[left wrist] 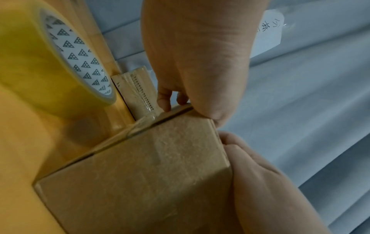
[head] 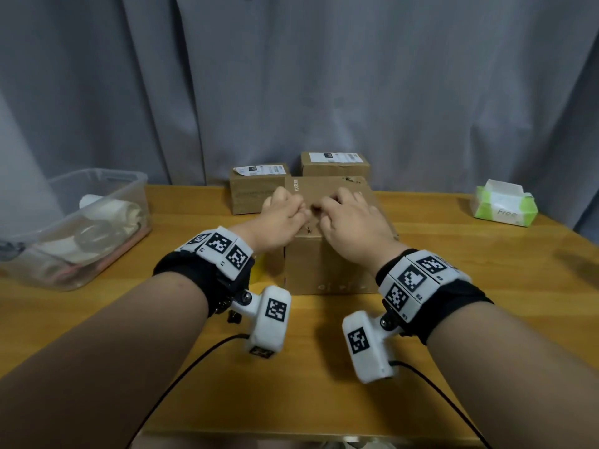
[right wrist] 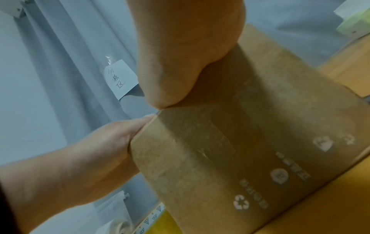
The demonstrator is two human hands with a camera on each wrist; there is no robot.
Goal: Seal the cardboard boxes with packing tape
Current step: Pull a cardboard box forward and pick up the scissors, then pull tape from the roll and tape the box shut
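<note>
A brown cardboard box [head: 327,270] [left wrist: 140,174] [right wrist: 240,142] stands mid-table with its top flaps down. My left hand [head: 282,218] [left wrist: 200,55] sits on its top left edge, fingers curled over the edge and thumb against the cardboard. My right hand [head: 353,218] [right wrist: 186,47] rests on the top with bent fingers, their tips meeting the left hand's near the middle seam. Whether anything is pinched between them is hidden. A yellow tape roll [left wrist: 40,66] stands on the table left of the box, nearly hidden behind my left wrist in the head view.
Two smaller labelled boxes [head: 259,189] [head: 335,163] stand behind the big one against a grey curtain. A clear plastic bin [head: 129,196] of odds and ends is at the left, a green tissue pack [head: 504,205] at the far right. Cables trail off the front edge.
</note>
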